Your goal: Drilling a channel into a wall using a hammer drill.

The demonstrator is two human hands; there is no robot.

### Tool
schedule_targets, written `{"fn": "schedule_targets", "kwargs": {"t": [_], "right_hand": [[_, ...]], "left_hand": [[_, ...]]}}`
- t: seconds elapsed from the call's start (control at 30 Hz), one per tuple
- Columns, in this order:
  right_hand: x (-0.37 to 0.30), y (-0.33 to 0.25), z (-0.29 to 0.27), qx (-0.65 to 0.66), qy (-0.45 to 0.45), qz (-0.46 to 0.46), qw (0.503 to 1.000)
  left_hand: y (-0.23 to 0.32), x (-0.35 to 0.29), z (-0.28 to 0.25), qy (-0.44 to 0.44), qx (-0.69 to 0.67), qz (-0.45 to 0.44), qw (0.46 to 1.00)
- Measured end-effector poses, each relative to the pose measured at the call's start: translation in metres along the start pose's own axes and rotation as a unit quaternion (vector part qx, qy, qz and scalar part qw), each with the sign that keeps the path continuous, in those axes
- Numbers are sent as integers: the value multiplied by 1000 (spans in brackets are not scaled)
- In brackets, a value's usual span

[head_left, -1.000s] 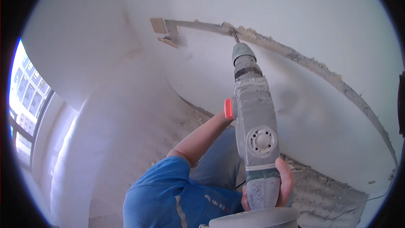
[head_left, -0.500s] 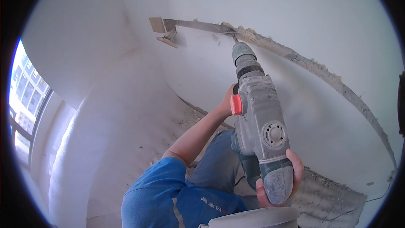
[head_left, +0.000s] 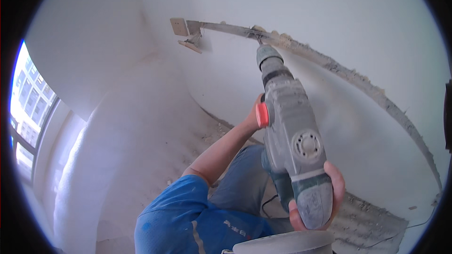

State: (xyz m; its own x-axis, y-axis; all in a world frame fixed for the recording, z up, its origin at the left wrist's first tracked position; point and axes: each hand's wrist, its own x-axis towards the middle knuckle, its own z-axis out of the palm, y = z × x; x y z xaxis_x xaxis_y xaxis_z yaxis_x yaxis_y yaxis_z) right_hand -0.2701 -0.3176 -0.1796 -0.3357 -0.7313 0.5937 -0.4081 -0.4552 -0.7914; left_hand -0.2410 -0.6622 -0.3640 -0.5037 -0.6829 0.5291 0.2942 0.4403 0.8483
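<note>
A dusty grey and dark-green rotary hammer [head_left: 294, 122] with a red knob points up and away from me. Its bit meets a rough groove [head_left: 329, 63] chiselled across the white wall; dust hangs around the tip, which is partly hidden. My left hand [head_left: 255, 113] grips the hammer's front section from the left, and most of its fingers are out of sight behind the body. My right hand [head_left: 335, 183] wraps the rear end, its thumb and fingers showing on both sides of the housing.
Near the groove's left end are a beige socket plate [head_left: 179, 27] and a second plate [head_left: 190, 46] dangling on wires. Rubble [head_left: 214, 134] lies along the wall's foot. A ribbed, dusty sheet [head_left: 367, 221] and a thin cable [head_left: 391, 238] are at lower right. A window [head_left: 30, 108] is far left.
The hammer's rear end has shifted slightly right with my right hand, while its front has tipped slightly left. Both hands keep their hold, and the bit remains at the groove.
</note>
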Motion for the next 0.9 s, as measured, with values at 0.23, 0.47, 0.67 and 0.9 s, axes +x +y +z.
{"fn": "schedule_targets", "kwargs": {"t": [0.23,0.47,0.67,0.9], "right_hand": [[10,-3,7,-100,-82,18,991],[44,-25,-1,-59,-49,-29,997],[53,-24,-6,-88,-99,-43,990],[51,-14,7,-78,-106,-68,989]], "left_hand": [[97,7,-17,-88,32,-16,995],[17,20,-9,-116,45,-27,992],[13,24,4,-60,128,81,987],[9,28,-6,-33,93,100,990]]}}
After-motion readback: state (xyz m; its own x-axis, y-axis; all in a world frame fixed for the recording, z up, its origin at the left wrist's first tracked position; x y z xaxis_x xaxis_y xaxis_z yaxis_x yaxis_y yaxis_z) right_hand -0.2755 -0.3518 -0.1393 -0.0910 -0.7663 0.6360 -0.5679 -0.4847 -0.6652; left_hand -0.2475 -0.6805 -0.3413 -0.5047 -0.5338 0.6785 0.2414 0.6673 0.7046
